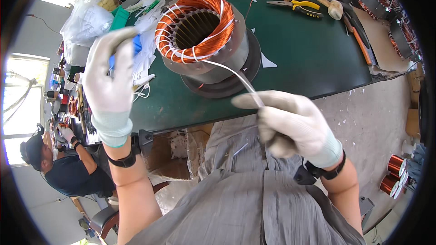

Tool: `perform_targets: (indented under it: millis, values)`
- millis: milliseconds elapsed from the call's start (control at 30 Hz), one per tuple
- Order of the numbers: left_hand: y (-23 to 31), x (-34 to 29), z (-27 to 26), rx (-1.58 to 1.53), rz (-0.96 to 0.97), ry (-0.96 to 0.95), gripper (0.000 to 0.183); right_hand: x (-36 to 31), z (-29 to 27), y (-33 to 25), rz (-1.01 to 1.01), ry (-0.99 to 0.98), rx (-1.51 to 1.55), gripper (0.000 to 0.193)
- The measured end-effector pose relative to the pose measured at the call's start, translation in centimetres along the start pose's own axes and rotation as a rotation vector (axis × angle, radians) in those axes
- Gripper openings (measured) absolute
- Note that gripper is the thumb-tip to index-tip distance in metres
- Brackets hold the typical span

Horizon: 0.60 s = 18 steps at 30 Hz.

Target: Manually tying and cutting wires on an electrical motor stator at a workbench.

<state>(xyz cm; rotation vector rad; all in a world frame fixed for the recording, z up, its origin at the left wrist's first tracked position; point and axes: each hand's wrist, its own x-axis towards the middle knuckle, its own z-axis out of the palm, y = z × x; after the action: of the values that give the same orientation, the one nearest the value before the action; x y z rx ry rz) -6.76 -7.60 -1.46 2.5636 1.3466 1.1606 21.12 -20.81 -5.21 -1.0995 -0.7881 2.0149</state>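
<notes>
A stator (200, 36) with a ring of orange copper wire (220, 34) stands on a dark round base (254, 59). White cord wraps over the winding at intervals. One white lacing cord (234, 71) runs from the stator's near rim to my gloved right hand (290, 120), whose thumb and fingers are closed on it. To the left of the stator, my gloved left hand (109, 70) is raised, fingers bent but apart, and I see nothing gripped in it. A blue object (137, 44) shows behind and between its fingers; its kind is unclear.
Pliers with yellow-black handles (304, 9), a wooden-handled hammer (334, 9) and scissors lie at the far right of the green table (299, 63). Plastic bags (86, 25) and paper pieces crowd the left. A person (68, 163) works at left; wire spools (393, 177) stand at right.
</notes>
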Motion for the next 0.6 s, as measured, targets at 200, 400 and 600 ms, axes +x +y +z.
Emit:
perform_targets:
  millis: [200,400,600]
  values:
    - [3.7,4.6,0.7,0.078,0.308,-0.359,0.019,5.6,1.4,1.6,-0.229,-0.074,0.344,0.040]
    - [0.5,8.0,3.2,0.133,0.693,-0.679,0.023,8.1,1.3,1.3,-0.629,0.414,-0.968,0.040]
    - [3.2,5.9,-2.0,-0.215,0.381,-0.056,0.020,5.6,-0.6,2.1,-0.445,-0.343,0.676,0.039]
